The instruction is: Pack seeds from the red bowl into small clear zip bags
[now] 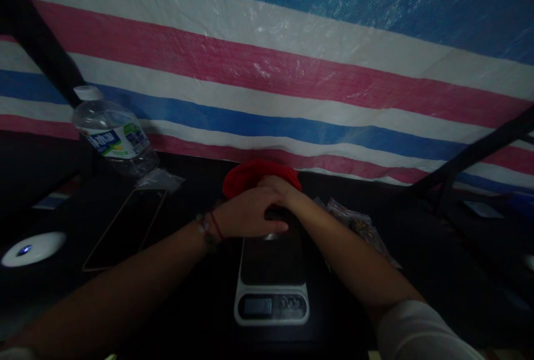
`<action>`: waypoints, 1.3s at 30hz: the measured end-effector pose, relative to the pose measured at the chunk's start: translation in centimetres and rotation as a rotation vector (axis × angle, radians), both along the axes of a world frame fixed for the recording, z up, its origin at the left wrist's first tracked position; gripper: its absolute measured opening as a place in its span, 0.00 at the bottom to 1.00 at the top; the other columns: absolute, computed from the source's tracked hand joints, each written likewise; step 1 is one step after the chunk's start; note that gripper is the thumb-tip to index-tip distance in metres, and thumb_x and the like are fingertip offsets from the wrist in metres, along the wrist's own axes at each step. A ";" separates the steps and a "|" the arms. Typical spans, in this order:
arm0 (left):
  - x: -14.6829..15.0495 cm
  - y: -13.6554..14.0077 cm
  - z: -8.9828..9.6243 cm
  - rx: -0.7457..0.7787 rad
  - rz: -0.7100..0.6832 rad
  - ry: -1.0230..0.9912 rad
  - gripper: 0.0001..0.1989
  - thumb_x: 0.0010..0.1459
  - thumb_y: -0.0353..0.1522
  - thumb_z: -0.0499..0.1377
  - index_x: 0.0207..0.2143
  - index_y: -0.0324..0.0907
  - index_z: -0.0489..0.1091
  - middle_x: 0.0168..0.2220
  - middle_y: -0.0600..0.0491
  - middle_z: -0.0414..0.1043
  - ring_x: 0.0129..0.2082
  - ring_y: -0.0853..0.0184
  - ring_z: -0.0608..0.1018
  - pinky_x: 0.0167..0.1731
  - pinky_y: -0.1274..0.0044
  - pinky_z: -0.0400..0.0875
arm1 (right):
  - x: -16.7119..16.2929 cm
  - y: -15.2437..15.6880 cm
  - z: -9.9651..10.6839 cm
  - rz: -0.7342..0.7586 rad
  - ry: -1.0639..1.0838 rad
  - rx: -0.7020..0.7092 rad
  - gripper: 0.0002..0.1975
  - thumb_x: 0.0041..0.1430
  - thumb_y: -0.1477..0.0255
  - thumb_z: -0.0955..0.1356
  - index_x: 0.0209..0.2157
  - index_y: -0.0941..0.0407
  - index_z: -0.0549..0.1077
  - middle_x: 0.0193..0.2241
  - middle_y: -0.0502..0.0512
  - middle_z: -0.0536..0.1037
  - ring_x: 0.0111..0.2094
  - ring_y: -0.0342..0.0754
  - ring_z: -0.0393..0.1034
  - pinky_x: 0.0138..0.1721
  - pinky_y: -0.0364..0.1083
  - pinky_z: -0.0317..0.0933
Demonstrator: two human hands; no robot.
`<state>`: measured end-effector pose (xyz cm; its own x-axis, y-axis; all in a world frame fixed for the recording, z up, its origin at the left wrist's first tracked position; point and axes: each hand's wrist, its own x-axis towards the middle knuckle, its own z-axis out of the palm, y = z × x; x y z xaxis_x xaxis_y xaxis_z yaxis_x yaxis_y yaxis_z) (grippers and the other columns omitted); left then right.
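A white kitchen scale (pixel 271 318) with a dark platform and a small display lies in front of me. Over its far end, my left hand (pixel 250 212) is curled with the thumb apart from the fingers. Beneath it a small shiny edge shows; the thing it belongs to is mostly covered. My right hand (pixel 273 183) reaches past the left one into a red cloth-like pouch or bag (pixel 237 179) behind the scale. The right fingers are hidden inside it. Red and beaded bracelets circle my left wrist.
Left of the scale lie a dark phone (pixel 127 229), a white oval device (pixel 33 248) and a clear plastic bag (pixel 161 179). A large clear bottle (pixel 114 134) stands behind them. Clear bags of small brownish pieces (pixel 362 229) lie beside my right forearm. A striped sheet (pixel 267 70) hangs behind.
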<state>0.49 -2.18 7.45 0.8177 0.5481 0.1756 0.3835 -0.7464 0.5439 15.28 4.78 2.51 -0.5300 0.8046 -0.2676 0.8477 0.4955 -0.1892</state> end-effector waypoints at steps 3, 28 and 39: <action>0.4 -2.3 -2.2 0.110 0.083 -0.058 0.33 0.49 0.44 0.64 0.56 0.42 0.64 0.55 0.45 0.68 0.55 0.57 0.69 0.56 0.66 0.63 | -0.2 0.9 -0.3 -0.020 -0.057 0.039 0.12 0.57 0.78 0.66 0.38 0.56 0.81 0.37 0.57 0.81 0.39 0.49 0.74 0.40 0.43 0.62; -0.8 6.2 -4.2 0.271 0.567 -0.189 0.22 0.53 0.36 0.60 0.50 0.39 0.65 0.48 0.46 0.73 0.48 0.60 0.75 0.51 0.71 0.67 | 2.9 -1.6 1.1 -0.064 0.187 0.112 0.13 0.50 0.81 0.67 0.37 0.58 0.80 0.34 0.55 0.81 0.35 0.46 0.74 0.37 0.41 0.61; -0.8 5.2 -5.6 0.149 0.441 -0.071 0.16 0.53 0.33 0.59 0.45 0.40 0.69 0.44 0.48 0.75 0.43 0.60 0.77 0.45 0.71 0.69 | 3.4 -1.6 2.9 -0.183 0.521 0.311 0.10 0.49 0.80 0.70 0.34 0.57 0.80 0.34 0.54 0.80 0.36 0.46 0.71 0.39 0.43 0.62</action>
